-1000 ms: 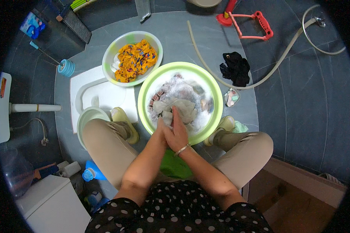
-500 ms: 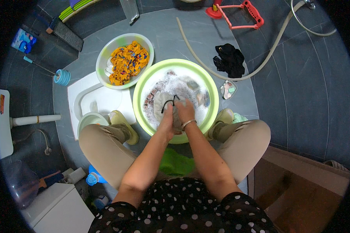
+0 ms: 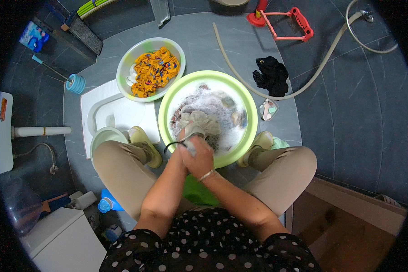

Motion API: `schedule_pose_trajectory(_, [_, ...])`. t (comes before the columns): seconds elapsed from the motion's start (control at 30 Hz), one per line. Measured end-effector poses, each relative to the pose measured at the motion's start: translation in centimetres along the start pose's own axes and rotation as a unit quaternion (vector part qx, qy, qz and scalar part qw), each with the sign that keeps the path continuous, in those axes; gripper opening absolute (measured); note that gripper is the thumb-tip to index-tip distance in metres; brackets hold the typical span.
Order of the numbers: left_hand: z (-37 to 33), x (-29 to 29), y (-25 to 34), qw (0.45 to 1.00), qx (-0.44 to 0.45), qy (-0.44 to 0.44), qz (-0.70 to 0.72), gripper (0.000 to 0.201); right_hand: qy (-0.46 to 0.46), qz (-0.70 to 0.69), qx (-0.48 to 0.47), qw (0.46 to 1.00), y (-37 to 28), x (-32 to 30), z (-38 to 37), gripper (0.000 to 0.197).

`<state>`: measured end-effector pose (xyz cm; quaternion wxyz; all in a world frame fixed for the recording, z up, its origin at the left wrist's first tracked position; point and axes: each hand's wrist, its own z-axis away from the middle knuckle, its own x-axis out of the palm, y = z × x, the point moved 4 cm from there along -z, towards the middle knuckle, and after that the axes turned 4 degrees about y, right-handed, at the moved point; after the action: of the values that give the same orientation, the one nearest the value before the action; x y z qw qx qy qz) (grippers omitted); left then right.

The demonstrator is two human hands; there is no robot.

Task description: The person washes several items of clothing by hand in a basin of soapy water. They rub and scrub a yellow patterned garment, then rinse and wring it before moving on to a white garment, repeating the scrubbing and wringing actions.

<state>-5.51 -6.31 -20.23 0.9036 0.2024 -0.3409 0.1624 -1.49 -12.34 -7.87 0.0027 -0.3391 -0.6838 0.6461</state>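
Right hand [image 3: 199, 156] clenched on a bunched grey-beige cloth [image 3: 202, 121]. Left hand [image 3: 182, 134] is against the same cloth, partly covered by my right; can't tell how far its fingers are closed. Dark cord [image 3: 173, 143] hangs off the cloth, over my left wrist. Cloth is at the near side of the green-rimmed basin [image 3: 254, 115], lower part reaching into suds [image 3: 232, 139]. Bracelet [image 3: 207, 174] on right wrist. Beyond, to the left: pale basin [image 3: 120, 75] with orange patterned fabric [image 3: 155, 72]. Right of the green rim: small clear tray [image 3: 268, 110], black garment [image 3: 272, 77] on the floor, hose [image 3: 319, 79] curving around it.
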Motion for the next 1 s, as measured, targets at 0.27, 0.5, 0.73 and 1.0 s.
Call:
schedule_pose_trajectory(0.27, [1.9,3.4,-1.1,0.974,0.073,0.191,-0.098,0.032,0.045,0.054,0.270,0.960,11.4,-0.7,-5.6,0.049])
schedule_pose_trajectory(0.5, [2.8,3.4,-0.3,0.985,0.051,0.141,-0.087,0.047,0.004,-0.090,0.218,0.972,10.0,-1.4,-5.0,0.044])
schedule_pose_trajectory(0.73, [-0.3,1.9,-0.4,0.999,-0.043,0.014,-0.010,0.045,-0.058,-0.021,-0.003,0.998,2.2,-1.9,-2.4,0.035])
schedule_pose_trajectory(1.0, [1.4,1.9,-0.2,0.996,-0.061,-0.053,-0.024,0.040,-0.091,-0.008,-0.075,0.993,-1.3,-2.0,-1.2,0.025])
